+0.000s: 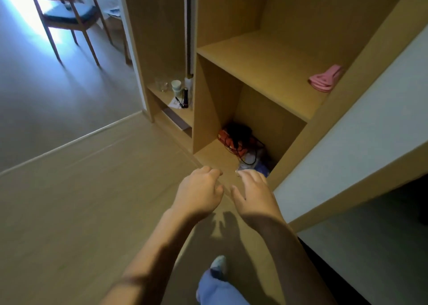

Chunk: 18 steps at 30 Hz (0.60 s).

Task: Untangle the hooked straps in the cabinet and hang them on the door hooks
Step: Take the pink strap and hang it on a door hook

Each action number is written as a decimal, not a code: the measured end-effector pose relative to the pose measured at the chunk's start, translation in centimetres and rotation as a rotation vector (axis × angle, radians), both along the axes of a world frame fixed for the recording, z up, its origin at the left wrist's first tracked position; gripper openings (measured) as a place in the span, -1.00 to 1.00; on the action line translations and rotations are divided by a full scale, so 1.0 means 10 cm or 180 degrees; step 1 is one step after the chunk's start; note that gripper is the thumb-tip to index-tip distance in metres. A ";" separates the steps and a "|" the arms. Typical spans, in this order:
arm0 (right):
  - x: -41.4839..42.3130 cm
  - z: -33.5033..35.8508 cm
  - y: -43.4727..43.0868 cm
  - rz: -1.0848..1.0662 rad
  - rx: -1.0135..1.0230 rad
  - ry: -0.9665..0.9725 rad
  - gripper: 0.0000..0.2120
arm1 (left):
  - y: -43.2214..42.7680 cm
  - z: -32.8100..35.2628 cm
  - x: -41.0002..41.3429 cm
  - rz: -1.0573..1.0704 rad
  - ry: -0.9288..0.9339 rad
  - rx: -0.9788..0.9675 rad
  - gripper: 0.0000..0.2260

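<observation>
A tangle of orange and black hooked straps lies at the back of the bottom compartment of the wooden cabinet, beside pale blue-white stuff. My left hand and my right hand reach side by side toward that compartment, just short of its opening. Both hold nothing and their fingers are loosely curled and apart. The open cabinet door stands to the right of my right hand; no hooks show on it.
A pink folded item lies on the shelf above. A side shelf to the left holds a glass, a cup and a black torch. A wooden chair stands far left. My foot is on the floor below.
</observation>
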State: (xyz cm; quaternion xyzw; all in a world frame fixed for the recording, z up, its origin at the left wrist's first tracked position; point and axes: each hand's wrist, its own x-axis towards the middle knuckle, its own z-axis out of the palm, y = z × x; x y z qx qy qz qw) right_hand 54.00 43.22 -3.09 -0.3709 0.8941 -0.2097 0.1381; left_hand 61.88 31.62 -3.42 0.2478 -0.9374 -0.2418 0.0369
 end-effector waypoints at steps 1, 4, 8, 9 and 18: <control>-0.13 -0.02 -0.04 -0.0042 -0.0020 0.0002 -0.56 | -0.05 0.00 -0.14 -0.0044 0.0011 0.0018 -0.65; -0.57 -0.08 -0.17 -0.0256 -0.0033 -0.0104 -0.56 | -0.18 0.02 -0.59 -0.0214 0.0057 0.0097 -0.64; -1.27 -0.09 -0.44 -0.0508 -0.0174 -0.0105 -0.48 | -0.47 0.09 -1.32 -0.0342 0.0110 0.0034 -0.65; -1.46 -0.07 -0.51 -0.0538 -0.0193 0.0013 -0.44 | -0.53 0.13 -1.52 -0.0373 0.0129 -0.0005 -0.64; -2.88 0.26 -0.76 -0.1005 -0.0474 0.0316 -0.57 | -0.94 0.30 -3.21 -0.0928 0.0329 0.0031 -0.68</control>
